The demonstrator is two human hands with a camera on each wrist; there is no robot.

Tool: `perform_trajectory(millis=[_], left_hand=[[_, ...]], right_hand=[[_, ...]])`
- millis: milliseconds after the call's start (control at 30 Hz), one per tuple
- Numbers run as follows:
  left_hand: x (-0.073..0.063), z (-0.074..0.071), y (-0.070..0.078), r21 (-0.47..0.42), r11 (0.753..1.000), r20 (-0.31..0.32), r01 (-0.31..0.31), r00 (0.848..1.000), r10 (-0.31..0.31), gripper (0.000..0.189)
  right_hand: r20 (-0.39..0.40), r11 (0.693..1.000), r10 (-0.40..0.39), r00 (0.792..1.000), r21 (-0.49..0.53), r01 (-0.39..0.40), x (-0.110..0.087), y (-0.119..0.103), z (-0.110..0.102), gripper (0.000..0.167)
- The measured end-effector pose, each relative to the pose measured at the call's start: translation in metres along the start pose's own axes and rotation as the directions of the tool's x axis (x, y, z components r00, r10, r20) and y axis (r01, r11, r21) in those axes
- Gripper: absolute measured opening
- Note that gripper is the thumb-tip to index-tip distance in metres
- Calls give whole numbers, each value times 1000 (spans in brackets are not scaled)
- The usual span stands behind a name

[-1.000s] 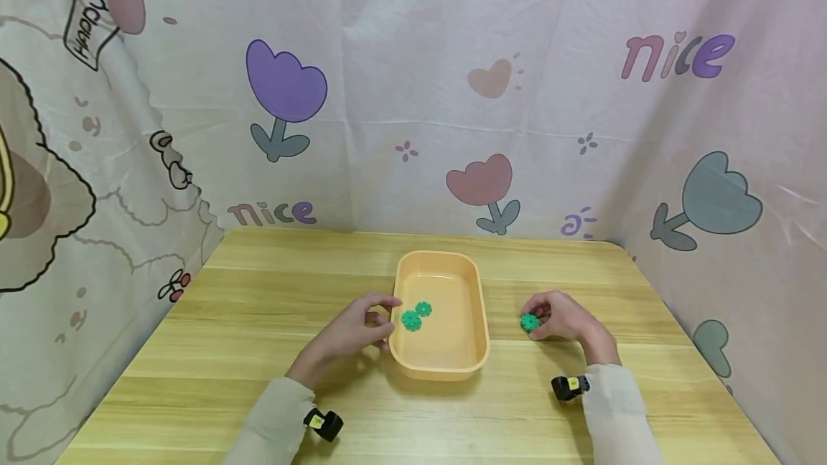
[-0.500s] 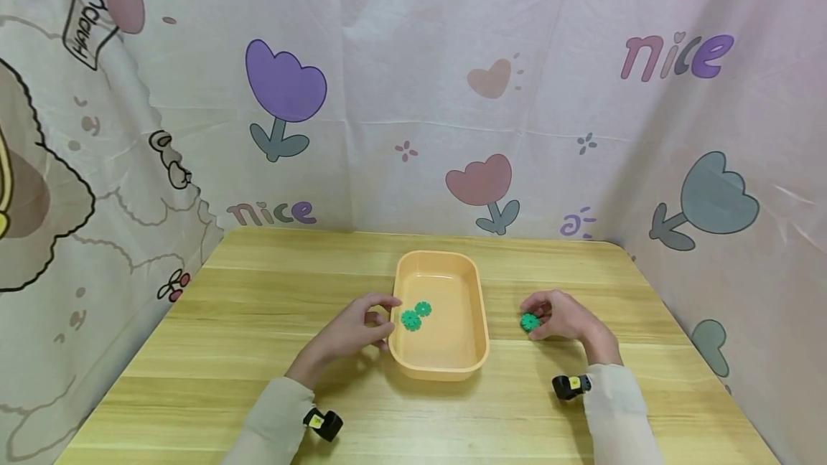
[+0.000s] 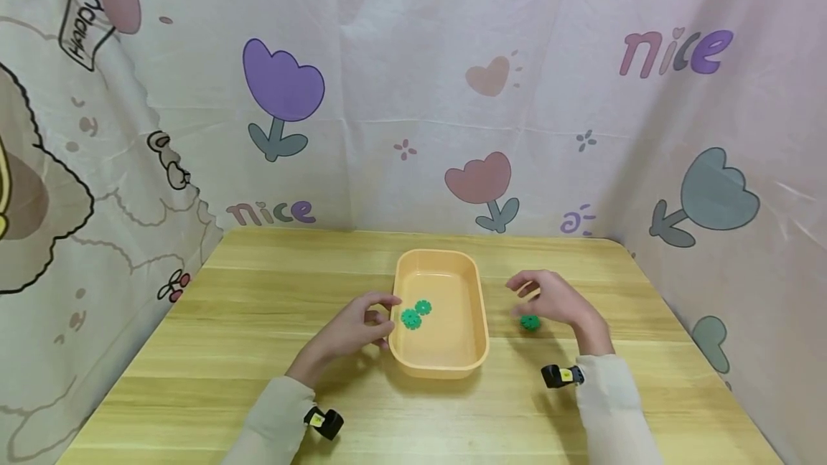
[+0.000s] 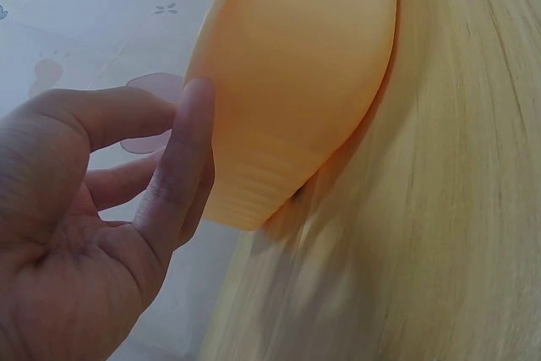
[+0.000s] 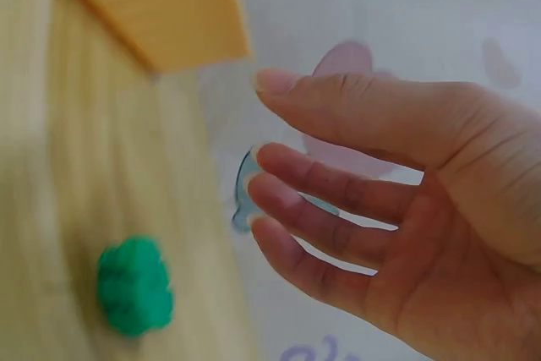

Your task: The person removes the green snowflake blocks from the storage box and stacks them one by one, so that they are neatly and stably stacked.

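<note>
My left hand holds the left rim of a yellow-orange plastic tray, its thumb and index finger at the edge; in the left wrist view the thumb lies against the tray's outer wall. Two green notched plastic discs, like toy snowflake pieces, lie in the tray toward its left side. To the right of the tray, another green notched piece sits on the table, partly under my right hand. That hand hovers above it with fingers spread and nothing between them. In the right wrist view the green piece is blurred.
The wood-grain table extends on both sides of the tray. Behind it and at the sides hangs a pale cloth printed with flowers and words. Black cameras are strapped at both wrists.
My right hand has let go of the green piece and risen slightly to the left, leaving the piece on the table. My left hand and the tray stay where they were.
</note>
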State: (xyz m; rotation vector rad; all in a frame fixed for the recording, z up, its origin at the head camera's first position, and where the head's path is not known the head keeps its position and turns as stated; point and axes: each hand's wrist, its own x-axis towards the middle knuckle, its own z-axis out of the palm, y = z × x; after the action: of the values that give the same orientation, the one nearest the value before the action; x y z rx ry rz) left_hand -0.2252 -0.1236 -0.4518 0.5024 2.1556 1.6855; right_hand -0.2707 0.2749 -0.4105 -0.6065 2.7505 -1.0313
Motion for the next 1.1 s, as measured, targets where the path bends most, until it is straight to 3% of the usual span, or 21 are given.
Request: perform_trajectory(millis=[233,667,1100], left_hand=[[1,1,-2,3,1000,-3,5,1000,-5,51],[2,-1,-2,-10,1000,-2,12,1000,-12,49],[2,-2,-1,3,1000,-2,17,1000,-17,47]], right_hand=[[19,995,-101,995,20,100,22,-35,1,35],[136,989,-147,980,36,143,79,-91,37,30],[292,975,-220,931,71,209,114,-97,87,22]])
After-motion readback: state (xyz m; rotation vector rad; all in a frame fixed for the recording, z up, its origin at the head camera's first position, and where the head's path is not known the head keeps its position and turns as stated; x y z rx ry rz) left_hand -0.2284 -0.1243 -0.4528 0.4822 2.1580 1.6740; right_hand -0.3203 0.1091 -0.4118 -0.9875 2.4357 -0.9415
